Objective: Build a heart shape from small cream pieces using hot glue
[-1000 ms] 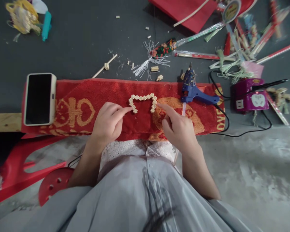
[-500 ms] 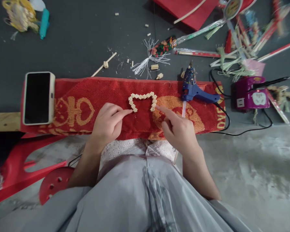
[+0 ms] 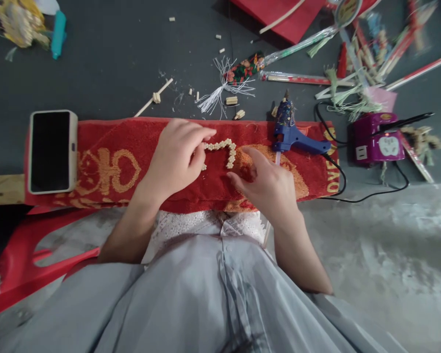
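In the middle of the frame, we see a pale beaded strip (image 3: 231, 153) lying on a red towel (image 3: 191, 198) spread along the near edge of the dark table (image 3: 106, 59). Our left hand (image 3: 178, 154) covers the strip's left part, its fingers bent and its thumb tucked beneath them; we cannot tell whether it grips the strip or only hovers over it. Our right hand (image 3: 272, 186) is empty, index finger and thumb spread apart, just beside the strip's right end. To the right of centre, we have a blue glue gun (image 3: 288, 135) on the towel, its nozzle pointing to the top of the frame, and further right a purple power adapter (image 3: 378, 139) on the table. At the left end of the towel lies a phone (image 3: 53, 151) with a dark screen. Above the towel, we find a thin stick (image 3: 145, 107) with a small pale piece on it, and a floral bundle (image 3: 244, 68) with white strings. A red sheet (image 3: 279, 17) lies at the top of the frame, and a teal tube (image 3: 59, 35) rests at upper left beside a yellow bundle (image 3: 20, 22).
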Tool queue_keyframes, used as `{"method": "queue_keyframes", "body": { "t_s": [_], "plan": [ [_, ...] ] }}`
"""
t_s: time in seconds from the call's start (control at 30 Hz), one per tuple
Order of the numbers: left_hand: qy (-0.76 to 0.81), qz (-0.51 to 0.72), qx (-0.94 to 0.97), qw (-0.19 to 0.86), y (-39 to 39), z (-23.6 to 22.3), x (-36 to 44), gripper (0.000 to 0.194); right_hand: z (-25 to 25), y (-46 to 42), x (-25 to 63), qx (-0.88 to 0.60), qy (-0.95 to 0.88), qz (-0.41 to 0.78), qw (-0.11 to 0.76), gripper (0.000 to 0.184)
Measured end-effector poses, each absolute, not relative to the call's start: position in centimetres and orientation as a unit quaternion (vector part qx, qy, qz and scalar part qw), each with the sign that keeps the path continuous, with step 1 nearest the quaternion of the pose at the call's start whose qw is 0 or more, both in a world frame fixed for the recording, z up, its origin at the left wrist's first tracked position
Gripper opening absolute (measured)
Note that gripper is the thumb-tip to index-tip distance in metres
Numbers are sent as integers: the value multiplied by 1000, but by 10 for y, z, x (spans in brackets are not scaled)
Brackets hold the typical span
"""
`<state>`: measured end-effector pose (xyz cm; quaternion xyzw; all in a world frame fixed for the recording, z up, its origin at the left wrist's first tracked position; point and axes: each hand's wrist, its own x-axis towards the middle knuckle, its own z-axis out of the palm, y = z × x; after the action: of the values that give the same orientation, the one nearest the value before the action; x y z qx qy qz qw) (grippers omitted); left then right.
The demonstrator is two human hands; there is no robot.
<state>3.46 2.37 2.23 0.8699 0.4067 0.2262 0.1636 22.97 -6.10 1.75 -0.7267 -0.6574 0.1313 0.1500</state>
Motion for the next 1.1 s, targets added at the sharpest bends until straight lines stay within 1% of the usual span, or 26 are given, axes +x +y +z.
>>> {"method": "queue_keyframes", "body": {
  "t_s": [0.07,0.17,0.33,0.53,0.73,1.1],
  "plan": [
    [400,195,878,176,36,23,50,31,17,-54,227,-735,-652,128,135,49],
    [393,149,886,195,52,24,67,21,15,-49,224,-737,-650,125,134,39],
    [414,73,870,257,73,33,84,12,9,-49,224,-718,-658,128,190,31],
    [418,-32,856,302,89,46,92,15,0,-52,226,-698,-662,123,245,31],
    [420,-32,849,319,92,43,94,13,-4,-52,228,-685,-660,138,278,28],
    [408,-41,854,320,97,39,91,17,-7,-50,233,-664,-643,198,326,27]
  ]
}}
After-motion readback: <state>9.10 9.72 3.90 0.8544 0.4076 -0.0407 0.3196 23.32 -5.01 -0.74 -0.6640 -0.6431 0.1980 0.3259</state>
